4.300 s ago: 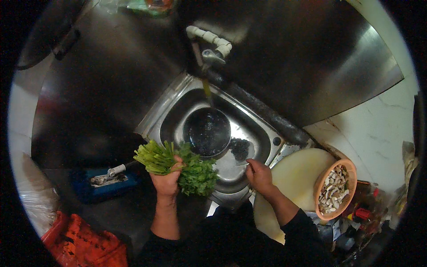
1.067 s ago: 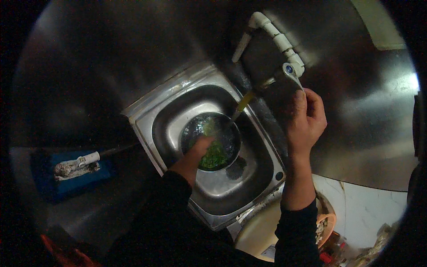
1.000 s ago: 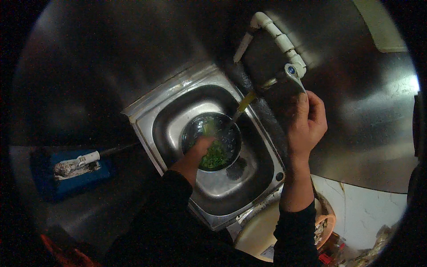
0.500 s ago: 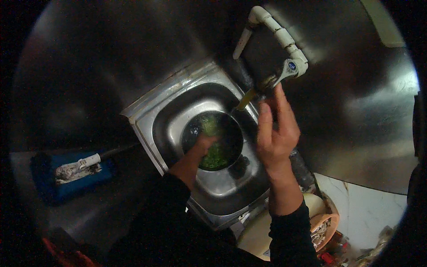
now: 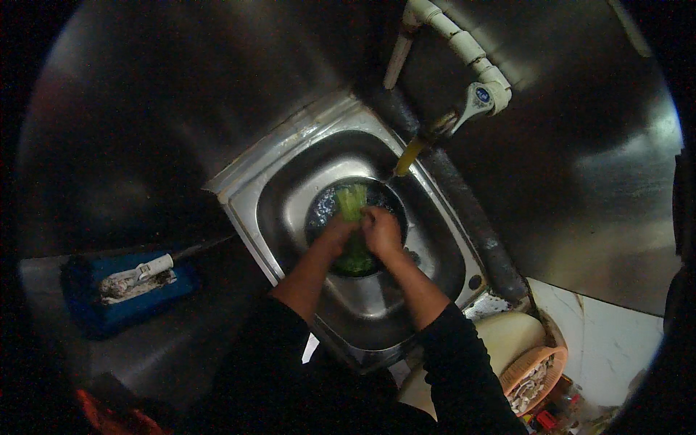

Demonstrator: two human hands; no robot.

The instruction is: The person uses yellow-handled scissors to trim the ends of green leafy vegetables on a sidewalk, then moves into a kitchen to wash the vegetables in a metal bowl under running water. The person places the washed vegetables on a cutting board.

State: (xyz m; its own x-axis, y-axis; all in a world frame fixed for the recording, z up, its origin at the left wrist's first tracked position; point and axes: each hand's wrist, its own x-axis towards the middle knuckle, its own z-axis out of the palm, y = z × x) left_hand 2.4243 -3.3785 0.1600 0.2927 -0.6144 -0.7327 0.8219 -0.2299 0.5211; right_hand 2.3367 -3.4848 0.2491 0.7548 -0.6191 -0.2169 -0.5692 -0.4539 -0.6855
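A round bowl of water [image 5: 390,206] sits in the steel sink [image 5: 290,181]. Inside it is a bunch of leafy green vegetables [image 5: 351,199], pale stalks uppermost and darker leaves lower, partly under water. My left hand [image 5: 339,232] grips the bunch, its fingertips hidden among the greens. My right hand [image 5: 380,230] is closed on the same bunch at its right side. Above the bowl's back right is the tap [image 5: 473,109], with a yellowish hose [image 5: 409,156] hanging from it toward the bowl.
White pipes [image 5: 464,45] run along the steel wall. At left lies a blue mat [image 5: 130,308] with a grimy white pipe fitting [image 5: 152,270]. At right are a round cream board [image 5: 507,330], an orange basket [image 5: 553,366] of pale chopped pieces, and clustered bottles [image 5: 545,419].
My right hand has come down from the tap handle into the bowl and now holds the greens beside my left hand. The view has shifted slightly.
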